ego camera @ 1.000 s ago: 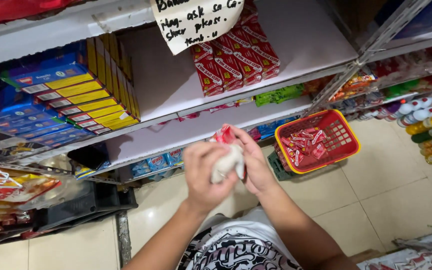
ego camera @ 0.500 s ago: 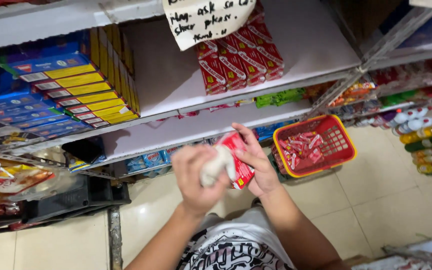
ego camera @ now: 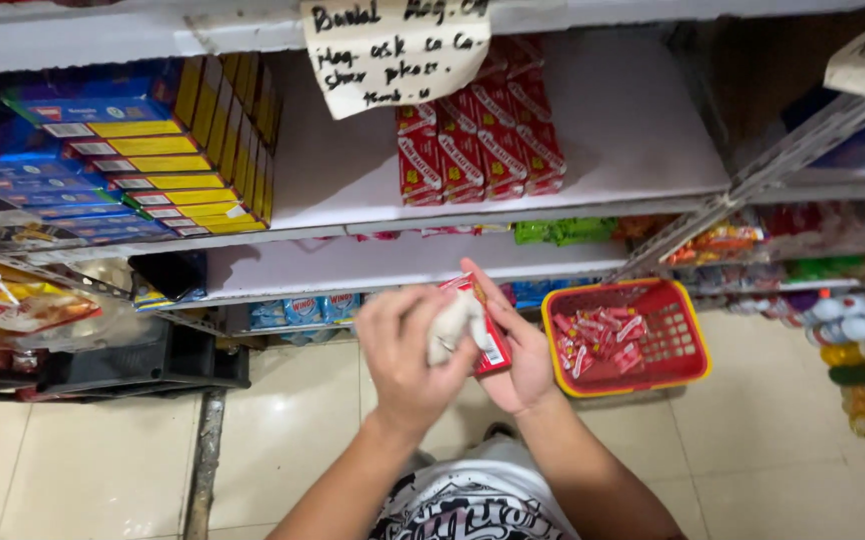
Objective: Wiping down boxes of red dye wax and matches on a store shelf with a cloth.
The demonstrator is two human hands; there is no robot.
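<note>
Both hands meet just in front of the red plastic basket [ego camera: 625,345]: the right hand [ego camera: 518,350] cradles a small flat red carton [ego camera: 483,335] from underneath, fingers curled up its back, while the left hand [ego camera: 408,360] bunches a crumpled whitish cloth [ego camera: 453,325] and presses it against the carton's face. Wiping looks to be underway on this one box, and I'd judge plenty is left, since the basket, just beyond the right hand, holds a heap of small red-and-white packets [ego camera: 593,335]. Above the basket, a neat stack of matching red cartons [ego camera: 478,140] stands on the white metal shelf [ego camera: 593,150], with bare board on either side of it. Farther from the basket, blue and yellow boxes [ego camera: 143,150] crowd the shelf's other end. A handwritten paper note [ego camera: 393,50] hangs over the shelf edge above the stack. Pale tiled floor [ego camera: 103,470] on the far side of the hands from the basket gives open room.
</note>
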